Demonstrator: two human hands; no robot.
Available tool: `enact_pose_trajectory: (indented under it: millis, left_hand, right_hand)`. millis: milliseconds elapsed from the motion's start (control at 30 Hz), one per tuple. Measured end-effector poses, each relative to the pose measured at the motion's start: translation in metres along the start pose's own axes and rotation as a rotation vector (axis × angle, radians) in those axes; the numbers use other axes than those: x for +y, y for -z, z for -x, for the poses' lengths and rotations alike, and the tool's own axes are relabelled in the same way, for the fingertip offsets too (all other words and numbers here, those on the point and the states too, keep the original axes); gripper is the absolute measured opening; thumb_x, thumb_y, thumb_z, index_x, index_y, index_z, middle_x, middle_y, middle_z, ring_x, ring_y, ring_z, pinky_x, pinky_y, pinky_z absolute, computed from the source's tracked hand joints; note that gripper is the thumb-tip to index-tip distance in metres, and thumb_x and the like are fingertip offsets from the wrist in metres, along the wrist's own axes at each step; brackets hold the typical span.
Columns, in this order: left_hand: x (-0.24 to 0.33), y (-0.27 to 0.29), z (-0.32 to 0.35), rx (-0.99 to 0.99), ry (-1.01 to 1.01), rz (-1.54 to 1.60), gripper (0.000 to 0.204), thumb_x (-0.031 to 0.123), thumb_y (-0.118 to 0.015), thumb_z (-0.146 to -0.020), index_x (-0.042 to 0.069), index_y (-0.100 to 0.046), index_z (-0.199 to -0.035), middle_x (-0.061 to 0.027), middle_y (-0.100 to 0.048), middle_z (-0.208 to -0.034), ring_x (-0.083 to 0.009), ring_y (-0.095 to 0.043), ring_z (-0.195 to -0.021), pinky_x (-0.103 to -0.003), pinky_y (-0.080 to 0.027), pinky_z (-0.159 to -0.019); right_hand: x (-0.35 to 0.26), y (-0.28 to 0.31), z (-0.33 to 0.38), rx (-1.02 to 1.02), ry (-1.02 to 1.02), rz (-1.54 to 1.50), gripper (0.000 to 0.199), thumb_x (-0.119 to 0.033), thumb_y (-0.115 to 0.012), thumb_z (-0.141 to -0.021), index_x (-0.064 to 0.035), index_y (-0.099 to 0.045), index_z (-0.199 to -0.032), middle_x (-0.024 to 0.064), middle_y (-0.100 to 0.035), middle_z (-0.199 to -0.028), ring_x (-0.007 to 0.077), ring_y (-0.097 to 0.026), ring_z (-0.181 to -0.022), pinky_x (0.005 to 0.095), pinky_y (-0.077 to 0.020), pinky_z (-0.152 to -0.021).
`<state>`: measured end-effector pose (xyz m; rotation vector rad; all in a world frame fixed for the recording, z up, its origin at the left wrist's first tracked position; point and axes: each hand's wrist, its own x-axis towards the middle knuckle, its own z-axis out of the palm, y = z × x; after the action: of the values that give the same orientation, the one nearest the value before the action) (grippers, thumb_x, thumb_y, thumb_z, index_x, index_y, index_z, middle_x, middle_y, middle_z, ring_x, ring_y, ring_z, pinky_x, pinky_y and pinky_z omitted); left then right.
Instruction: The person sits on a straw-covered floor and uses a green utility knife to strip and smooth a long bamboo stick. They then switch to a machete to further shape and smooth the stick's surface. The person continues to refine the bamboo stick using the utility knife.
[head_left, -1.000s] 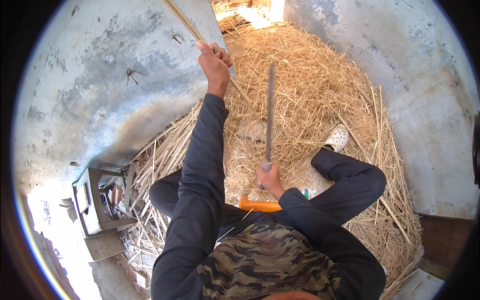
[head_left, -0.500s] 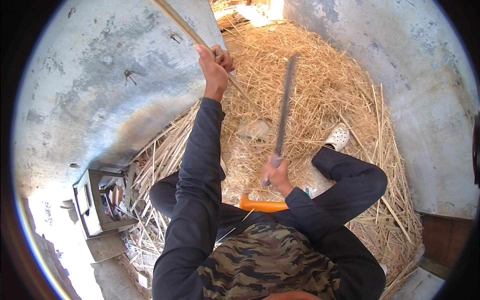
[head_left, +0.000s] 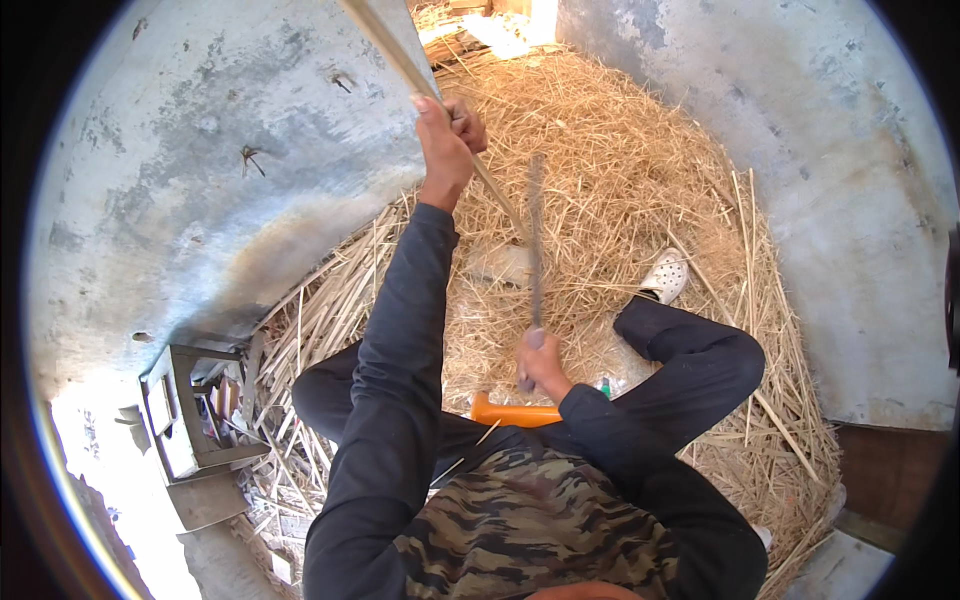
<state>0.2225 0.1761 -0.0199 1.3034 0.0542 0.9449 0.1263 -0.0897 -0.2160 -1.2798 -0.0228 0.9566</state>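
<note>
Pale wood, a long stick (head_left: 388,48), runs through my left hand (head_left: 448,145), fingers curled tight around it and thumb laid along it. It slants down from the upper edge toward a flat block (head_left: 500,264) amid the straw (head_left: 630,170). My right hand (head_left: 545,362) is clenched on the handle of a dark, blurred blade (head_left: 536,240) pointing away from me; whether blade and stick touch, I can't tell. To my left, an open-sided wooden box (head_left: 212,457) holds jumbled pieces too small to identify.
</note>
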Motion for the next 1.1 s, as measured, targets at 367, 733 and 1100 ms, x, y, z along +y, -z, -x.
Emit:
enact_pose_trajectory:
  millis: [367,733,1100]
  left_hand:
    - [0.001,-0.018,-0.001,0.042,0.001,-0.057,0.066,0.072,-0.025,-0.093,0.014,-0.024,-0.062,0.0016,-0.027,-0.049,-0.0089,-0.026,-0.041,-0.027,-0.021,-0.038]
    - [-0.003,-0.016,-0.003,0.1,0.032,-0.078,0.065,0.071,-0.023,-0.094,0.014,-0.022,-0.061,0.0024,-0.027,-0.048,-0.0086,-0.027,-0.04,-0.026,-0.022,-0.037]
    - [-0.052,0.0,0.018,0.667,-0.239,-0.609,0.066,0.053,-0.029,-0.102,0.007,-0.026,-0.055,0.0001,-0.027,-0.048,-0.0105,-0.024,-0.047,-0.036,-0.017,-0.046]
  right_hand:
    - [-0.05,-0.005,0.009,0.016,0.267,0.019,0.012,0.0,-0.056,-0.082,-0.0042,-0.045,-0.08,0.0031,-0.047,-0.054,0.0135,-0.047,-0.038,0.0303,-0.039,-0.035]
    - [-0.04,0.01,0.002,0.038,0.18,-0.033,0.016,0.001,-0.055,-0.082,-0.0069,-0.043,-0.076,0.003,-0.045,-0.052,0.0138,-0.044,-0.037,0.031,-0.0364,-0.034]
    - [0.014,0.016,-0.01,0.124,-0.183,-0.104,0.012,0.001,-0.055,-0.081,-0.0053,-0.045,-0.077,0.0039,-0.045,-0.054,0.0141,-0.043,-0.037,0.0299,-0.0371,-0.035]
